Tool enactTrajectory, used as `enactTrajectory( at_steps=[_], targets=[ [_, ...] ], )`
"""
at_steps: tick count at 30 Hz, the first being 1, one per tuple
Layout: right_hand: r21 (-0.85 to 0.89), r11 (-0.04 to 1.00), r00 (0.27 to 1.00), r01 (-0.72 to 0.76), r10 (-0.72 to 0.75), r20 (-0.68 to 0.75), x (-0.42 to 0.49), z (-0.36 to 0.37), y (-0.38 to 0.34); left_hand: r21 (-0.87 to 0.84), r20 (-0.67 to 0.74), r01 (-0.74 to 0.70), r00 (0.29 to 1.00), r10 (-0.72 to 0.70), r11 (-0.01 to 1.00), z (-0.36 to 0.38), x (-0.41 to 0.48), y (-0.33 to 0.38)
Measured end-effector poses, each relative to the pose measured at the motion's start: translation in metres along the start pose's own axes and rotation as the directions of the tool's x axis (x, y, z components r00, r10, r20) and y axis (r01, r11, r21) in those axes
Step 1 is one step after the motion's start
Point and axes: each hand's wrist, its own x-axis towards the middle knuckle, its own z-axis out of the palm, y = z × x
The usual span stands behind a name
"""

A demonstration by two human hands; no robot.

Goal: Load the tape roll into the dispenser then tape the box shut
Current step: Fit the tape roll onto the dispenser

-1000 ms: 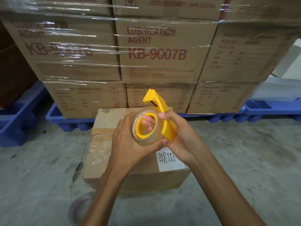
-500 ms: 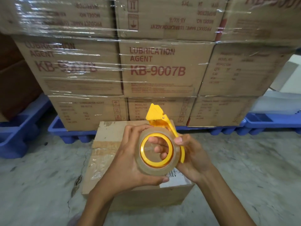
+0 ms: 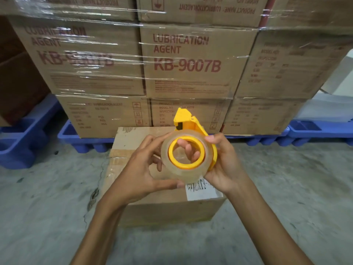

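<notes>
A clear tape roll (image 3: 182, 172) sits around the yellow hub of a yellow dispenser (image 3: 186, 119), held above a brown cardboard box (image 3: 168, 209) on the floor. My left hand (image 3: 141, 175) grips the roll's left rim and underside with thumb and fingers. My right hand (image 3: 223, 165) holds the dispenser from the right, and its fingers show through the hub's hole. The dispenser's cutter end points up and away. A white label (image 3: 202, 192) lies on the box top, partly hidden by the roll.
Shrink-wrapped cartons (image 3: 189, 62) marked KB-9007B are stacked on blue pallets (image 3: 84, 138) right behind the box. Another blue pallet (image 3: 21, 142) stands at the left. Bare concrete floor (image 3: 296, 188) lies on both sides of the box.
The roll has turned to face me, with its yellow hub now fully seen. Both hands stay on the roll and dispenser. My view tilted up a little.
</notes>
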Motion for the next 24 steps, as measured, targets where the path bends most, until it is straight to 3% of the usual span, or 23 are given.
enactTrajectory(
  at_steps=[4, 15, 20, 24],
  targets=[
    [0.046, 0.999, 0.999, -0.002, 0.004, -0.046, 0.004, 0.004, -0.005, -0.12, -0.044, 0.025, 0.999, -0.03, 0.992, -0.004, 0.0, -0.004],
    [0.108, 0.993, 0.996, -0.053, 0.06, -0.061, 0.005, 0.004, -0.006, -0.218, -0.04, 0.066, 0.996, -0.077, 0.974, -0.009, -0.001, -0.008],
    [0.015, 0.997, 0.996, -0.079, 0.079, -0.043, 0.004, 0.003, -0.004, -0.146, -0.062, 0.023, 0.998, -0.032, 0.989, -0.012, -0.001, -0.011],
    [-0.056, 0.994, 0.995, -0.096, 0.094, -0.044, 0.002, 0.005, -0.002, -0.075, 0.027, 0.004, 1.0, -0.002, 0.997, -0.013, 0.0, -0.002]
  ],
)
